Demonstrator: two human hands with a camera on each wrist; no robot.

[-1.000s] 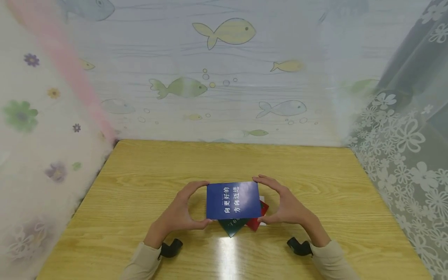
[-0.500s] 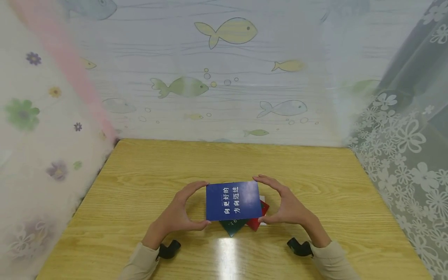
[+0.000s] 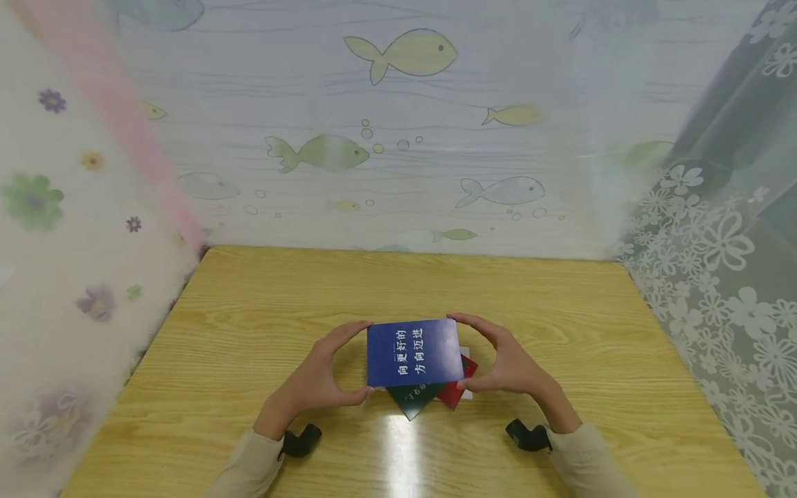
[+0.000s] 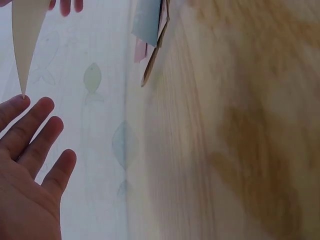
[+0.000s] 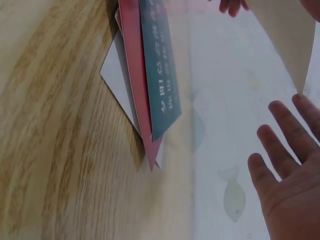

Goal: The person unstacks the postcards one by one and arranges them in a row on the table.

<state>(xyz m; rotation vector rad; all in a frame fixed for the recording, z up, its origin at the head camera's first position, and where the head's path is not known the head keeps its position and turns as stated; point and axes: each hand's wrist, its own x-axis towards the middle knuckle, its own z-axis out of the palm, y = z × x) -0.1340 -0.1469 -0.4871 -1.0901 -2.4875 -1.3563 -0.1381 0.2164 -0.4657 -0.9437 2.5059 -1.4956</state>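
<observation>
A blue card (image 3: 436, 353) with white printed characters hangs level over a small pile, stretched between both hands. My left hand (image 3: 314, 373) pinches its left end at the corners, forefinger on the far one and thumb on the near one. The right hand (image 3: 513, 363) grips the opposite end the same way. Both wrist views show the card's pale underside (image 5: 290, 35), raised well off the table, with the other fingers spread beneath. Below it lie a green card (image 3: 411, 403), a red card (image 3: 450, 396) and a white card (image 5: 117, 75), fanned and partly hidden.
The wood-grain table (image 3: 280, 290) runs back to a fish-patterned curtain (image 3: 411, 173). Flowered cloth (image 3: 93, 263) closes the left side, and a lace curtain (image 3: 703, 277) the right. Black wrist mounts (image 3: 301, 440) stick out inward at both cuffs.
The blue card and both hands shift very slightly away from the body, showing a little more of the green card. The grip stays the same and the pile lies still.
</observation>
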